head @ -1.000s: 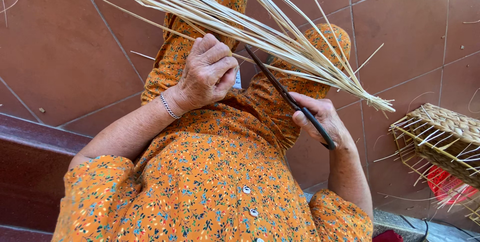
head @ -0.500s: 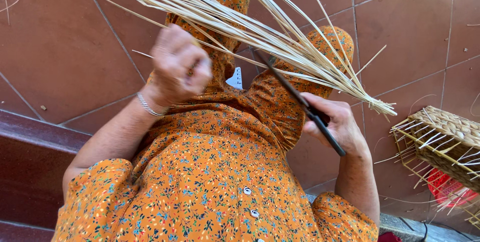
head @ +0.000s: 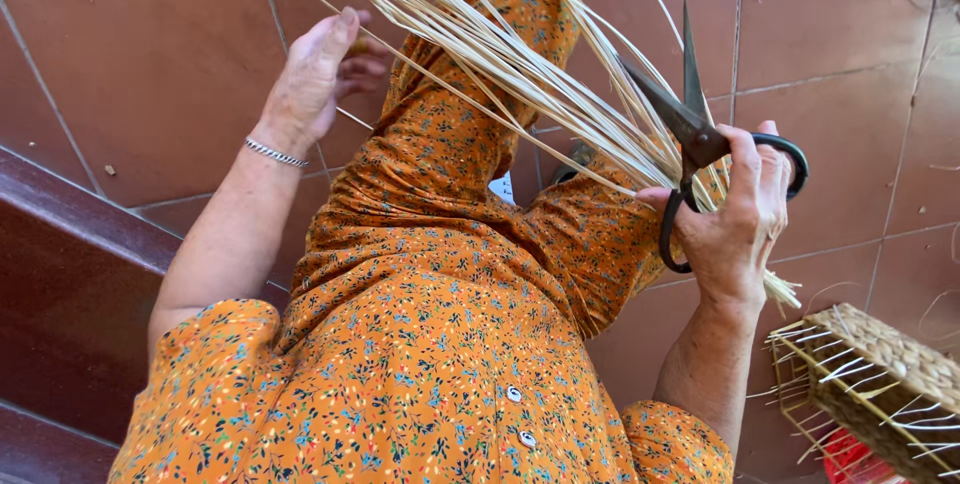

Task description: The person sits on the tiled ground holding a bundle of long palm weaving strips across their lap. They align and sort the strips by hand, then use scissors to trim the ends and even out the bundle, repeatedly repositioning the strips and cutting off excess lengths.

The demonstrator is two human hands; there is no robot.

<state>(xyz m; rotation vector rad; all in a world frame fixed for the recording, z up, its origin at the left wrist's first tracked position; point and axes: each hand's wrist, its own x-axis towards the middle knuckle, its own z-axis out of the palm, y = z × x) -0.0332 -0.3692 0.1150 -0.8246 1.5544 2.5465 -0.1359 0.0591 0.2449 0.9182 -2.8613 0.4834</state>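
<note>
The right hand (head: 738, 219) was closed through the loops of a pair of black scissors (head: 700, 134), thumb in one handle ring and fingers in the other, with the two blades spread apart and pointing up and away from the wrist. A bundle of pale straw strands (head: 520, 64) ran on a long diagonal, from the upper left of the view down to the lower right, and passed just beside the scissor pivot, so that the strands lay close against the inner side of the blades and fanned out behind the right hand. The strand ends stuck out below that hand. The left hand (head: 312, 84) was well apart to the left of the bundle, fingers spread and loosely curled, holding nothing that could be seen; a thin metal bracelet (head: 276, 152) circled its wrist. The right hand was therefore much the nearer to the straw. Both arms rose over an orange flowered dress (head: 430, 344). A woven basket (head: 880, 384) with loose ends sat on the brown tiled floor (head: 130, 74) at lower right.
</note>
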